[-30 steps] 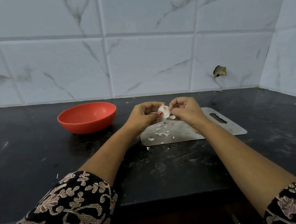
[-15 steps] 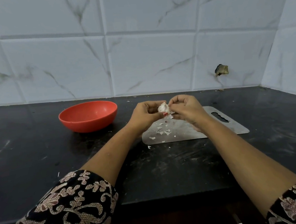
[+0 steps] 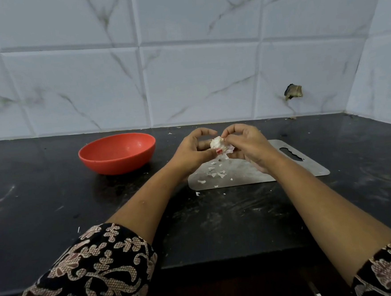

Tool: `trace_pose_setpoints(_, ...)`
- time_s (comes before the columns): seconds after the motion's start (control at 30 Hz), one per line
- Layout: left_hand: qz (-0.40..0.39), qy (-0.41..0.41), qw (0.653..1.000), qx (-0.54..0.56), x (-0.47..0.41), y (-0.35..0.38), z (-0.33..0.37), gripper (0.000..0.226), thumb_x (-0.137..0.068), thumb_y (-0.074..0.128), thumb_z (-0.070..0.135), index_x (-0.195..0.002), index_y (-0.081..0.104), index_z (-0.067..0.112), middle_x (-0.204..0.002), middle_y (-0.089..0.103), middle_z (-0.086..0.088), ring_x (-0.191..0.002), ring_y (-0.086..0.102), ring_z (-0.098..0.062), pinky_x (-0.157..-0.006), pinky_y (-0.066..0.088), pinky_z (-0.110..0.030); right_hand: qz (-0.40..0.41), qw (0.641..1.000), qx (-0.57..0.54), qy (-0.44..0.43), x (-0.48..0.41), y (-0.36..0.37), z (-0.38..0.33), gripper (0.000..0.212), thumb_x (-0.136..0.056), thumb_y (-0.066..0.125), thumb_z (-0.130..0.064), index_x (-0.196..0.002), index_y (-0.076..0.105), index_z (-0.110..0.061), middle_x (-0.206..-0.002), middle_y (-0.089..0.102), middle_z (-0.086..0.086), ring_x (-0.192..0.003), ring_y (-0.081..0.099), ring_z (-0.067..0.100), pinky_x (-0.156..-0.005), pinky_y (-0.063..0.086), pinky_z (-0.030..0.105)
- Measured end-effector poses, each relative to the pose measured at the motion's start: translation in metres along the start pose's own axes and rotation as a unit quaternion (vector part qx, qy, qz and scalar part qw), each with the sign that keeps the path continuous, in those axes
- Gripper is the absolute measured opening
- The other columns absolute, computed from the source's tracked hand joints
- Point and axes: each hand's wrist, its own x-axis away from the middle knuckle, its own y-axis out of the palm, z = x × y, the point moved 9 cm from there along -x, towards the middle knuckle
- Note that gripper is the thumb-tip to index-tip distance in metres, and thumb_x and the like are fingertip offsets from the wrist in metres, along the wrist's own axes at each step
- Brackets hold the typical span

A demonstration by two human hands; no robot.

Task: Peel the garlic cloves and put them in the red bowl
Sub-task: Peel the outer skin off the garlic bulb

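A glossy black stone desk [image 3: 55, 204] carries a flat grey cutting board [image 3: 307, 167] and a smooth round red bowl [image 3: 117, 153]. Above the board, left hand [image 3: 193, 151] and right hand [image 3: 247, 144] both pinch a papery white garlic bulb [image 3: 217, 144]; thin skin flakes [image 3: 215, 175] litter the board.

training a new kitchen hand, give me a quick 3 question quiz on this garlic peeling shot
1. Where is the garlic? A in the bowl; B lying on the board; C pinched between left grip and right grip, above the board.
2. True or false: the red bowl stands on the steel cutting board.
3. Fill in: the peel scraps lie mostly on the ___.

Key: 1 C. 2 false; it stands on the black countertop, left of the board. 3 cutting board.
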Motion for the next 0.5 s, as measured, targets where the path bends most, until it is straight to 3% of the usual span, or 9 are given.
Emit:
trace_pose_setpoints(0.1,-0.003,-0.006,1.000,-0.008,-0.001,0.000,-0.002,0.028,-0.085,0.064,-0.009,-0.103,0.057,0.012,-0.075,0.073,0.001,-0.071,0.069,-0.010,-0.070,0.054,-0.021,0.003,1.000,0.012,-0.006,0.001,-0.002,-0.001,0.017,-0.089,0.058,0.003,-0.082,0.067,-0.009,-0.087,0.066,0.013,-0.070,0.067,0.017,-0.060,0.055,0.026)
trace_pose_setpoints(0.27,-0.002,0.003,1.000,0.004,-0.001,0.003,0.003,0.022,-0.087,0.063,-0.006,-0.102,0.060,0.009,-0.077,0.074,0.001,-0.074,0.070,-0.010,-0.075,0.056,-0.021,0.028,0.999,0.023,-0.039,0.001,-0.006,-0.006,0.021,-0.084,0.062,0.010,-0.077,0.065,-0.010,-0.064,0.065,0.006,-0.055,0.063,0.010,-0.052,0.051,0.021)
trace_pose_setpoints(0.4,0.008,-0.006,1.000,0.007,0.000,0.001,0.001,0.022,-0.087,0.062,-0.008,-0.099,0.062,0.011,-0.079,0.072,0.000,-0.072,0.068,-0.009,-0.073,0.056,-0.021,0.008,1.000,-0.019,0.006,-0.001,-0.003,0.003,0.019,-0.089,0.055,0.005,-0.079,0.065,-0.008,-0.077,0.067,0.008,-0.067,0.066,0.014,-0.060,0.055,0.026)
trace_pose_setpoints(0.5,0.016,-0.007,1.000,-0.006,0.001,-0.002,-0.002,0.023,-0.087,0.064,-0.004,-0.101,0.066,0.014,-0.093,0.071,-0.008,-0.082,0.066,-0.017,-0.084,0.055,-0.030,-0.015,0.999,-0.026,0.019,-0.001,0.001,0.006,0.012,-0.090,0.061,-0.001,-0.081,0.064,-0.008,-0.082,0.068,0.007,-0.074,0.069,0.015,-0.066,0.058,0.029)
